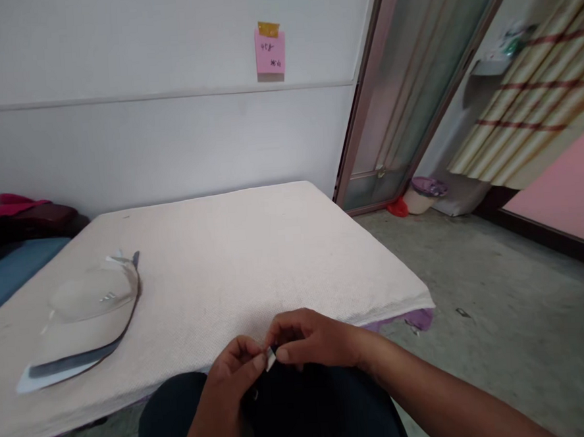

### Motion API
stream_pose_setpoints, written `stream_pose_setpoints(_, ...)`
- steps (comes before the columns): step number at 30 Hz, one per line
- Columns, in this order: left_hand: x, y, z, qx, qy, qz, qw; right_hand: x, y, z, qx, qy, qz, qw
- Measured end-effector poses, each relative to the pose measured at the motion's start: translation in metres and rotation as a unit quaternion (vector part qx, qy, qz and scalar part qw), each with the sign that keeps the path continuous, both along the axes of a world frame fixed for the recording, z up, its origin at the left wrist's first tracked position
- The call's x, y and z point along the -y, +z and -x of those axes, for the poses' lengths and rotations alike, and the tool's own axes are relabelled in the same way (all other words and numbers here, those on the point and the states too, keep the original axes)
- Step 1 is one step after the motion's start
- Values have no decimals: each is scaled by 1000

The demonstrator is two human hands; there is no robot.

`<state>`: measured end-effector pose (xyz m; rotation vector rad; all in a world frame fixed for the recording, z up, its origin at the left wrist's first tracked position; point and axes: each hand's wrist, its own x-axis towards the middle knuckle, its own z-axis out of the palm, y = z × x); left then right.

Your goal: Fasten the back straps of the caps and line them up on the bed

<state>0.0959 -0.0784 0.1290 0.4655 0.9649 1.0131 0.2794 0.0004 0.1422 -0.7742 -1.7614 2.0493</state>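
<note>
A small pale piece (271,361) with a dark end was pinched by the left hand (232,369) and the right hand (318,340), the thumbs and fingertips of both nearly closed about it; its exact kind was too small to be told. Below the fingers, the lap was covered by dark clothing (327,401). Beyond them a pale cover (235,255) was spread, with a cap (91,293) laid on it to their left; farther beyond, a pink note (271,55) was taped to the white wall (144,145)
</note>
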Motion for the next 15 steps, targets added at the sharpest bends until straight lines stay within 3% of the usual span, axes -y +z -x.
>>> stream_pose_setpoints(3, -4, 5, 9, 72, 76, 46, 993, -1, -4, -11, -48, -25, 24, 998)
stream_pose_setpoints(6, -11, 8, 20, 106, 148, 132, 974, 3, -19, -24, -90, -65, 68, 991)
stream_pose_setpoints(8, -16, 8, 25, 155, 134, 170, 964, 10, -35, -30, -119, -82, 124, 982)
stream_pose_setpoints(12, -22, -3, 26, 238, 45, 196, 950, 24, -70, -37, -166, -129, 258, 943)
stream_pose_setpoints(15, -25, -16, 24, 219, 31, 200, 954, 26, -83, -39, -192, -191, 281, 921)
